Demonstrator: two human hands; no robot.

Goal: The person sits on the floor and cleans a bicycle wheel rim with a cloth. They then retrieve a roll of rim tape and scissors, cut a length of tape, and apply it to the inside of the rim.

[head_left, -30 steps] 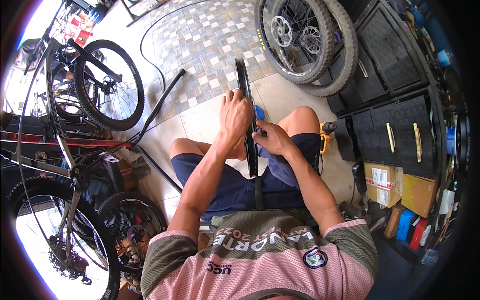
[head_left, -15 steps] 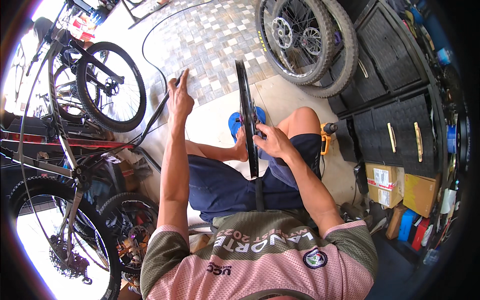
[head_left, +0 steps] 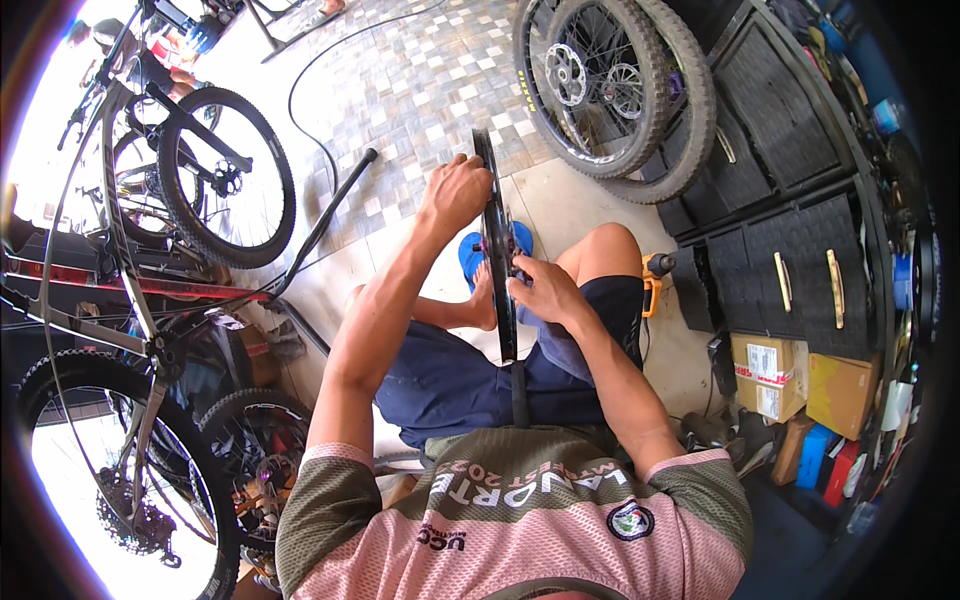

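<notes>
Taking clock directions from the middle of the view, we see the black wheel rim at twelve, standing nearly edge-on to us between our bent knees, its lower end close against our dark shorts. Our left hand is at the rim's eleven o'clock side, fingers bent and touching its upper part; their tips are hidden, so we cannot tell whether they close on anything. Our right hand is at the rim's four o'clock side, thumb and fingers curled close to it; we cannot tell if they grip something small there. Blue slippers show on both sides of the rim, on the floor. At three o'clock lies a yellow-and-black power drill, beyond our right knee. Two tyred wheels lean at one o'clock, a dark bar slants at ten, and a bicycle stands at nine.
</notes>
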